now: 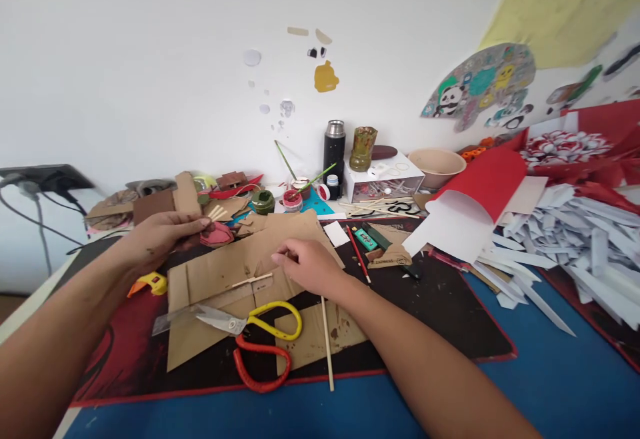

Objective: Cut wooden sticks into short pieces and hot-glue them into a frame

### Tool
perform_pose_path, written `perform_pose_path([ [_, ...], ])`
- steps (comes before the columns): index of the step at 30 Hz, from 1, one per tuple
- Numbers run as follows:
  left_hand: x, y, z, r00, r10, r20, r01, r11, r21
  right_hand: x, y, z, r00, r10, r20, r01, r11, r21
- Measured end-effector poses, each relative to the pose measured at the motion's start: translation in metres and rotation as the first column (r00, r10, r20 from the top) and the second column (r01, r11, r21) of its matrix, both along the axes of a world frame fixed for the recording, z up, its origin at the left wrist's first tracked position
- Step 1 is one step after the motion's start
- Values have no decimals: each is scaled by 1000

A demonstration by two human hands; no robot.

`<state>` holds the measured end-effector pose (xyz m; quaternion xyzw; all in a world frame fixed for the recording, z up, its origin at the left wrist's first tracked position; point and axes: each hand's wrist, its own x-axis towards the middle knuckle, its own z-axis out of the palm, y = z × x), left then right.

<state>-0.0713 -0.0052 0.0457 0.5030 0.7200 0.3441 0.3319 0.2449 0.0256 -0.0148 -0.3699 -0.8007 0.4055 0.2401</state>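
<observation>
My left hand [177,234] is closed on a few short wooden sticks [217,212], whose pale ends poke out past the fingertips. Over the brown cardboard [295,229], my right hand [307,266] has its fingers curled together; whatever they may hold is hidden. Just below it, a thin stick piece [253,280] lies by a clear ruler [215,302] on the cardboard. Scissors [237,324] with one yellow and one red handle rest partly open in front. A long wooden stick [327,346] lies across a smaller cardboard piece [300,346] under my right wrist.
A yellow-orange cutter [153,284] lies left. Paint jars [263,202], a black flask [334,152] and a white box [385,176] line the wall. A red pencil [358,256] lies right of the cardboard. Folded white paper strips [585,232] pile up at far right.
</observation>
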Motion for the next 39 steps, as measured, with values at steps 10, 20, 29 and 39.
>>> perform_pose_path([
  [10, 117, -4, -33, 919, -200, 340, 162, 977, 137, 3, 9, 5, 930, -126, -344, -49, 888, -456],
  [20, 140, -20, -36, 959, -177, 222, 168, 984, 58, 3, 14, 3, 898, -152, -413, -66, 881, -469],
  [29, 136, -23, -43, 963, -236, 133, 229, 971, 67, 4, 14, 3, 926, -104, -363, -51, 917, -395],
  [39, 133, -23, -25, 980, -189, -66, 195, 976, 98, 6, 12, -4, 973, -54, -224, -13, 957, -289],
])
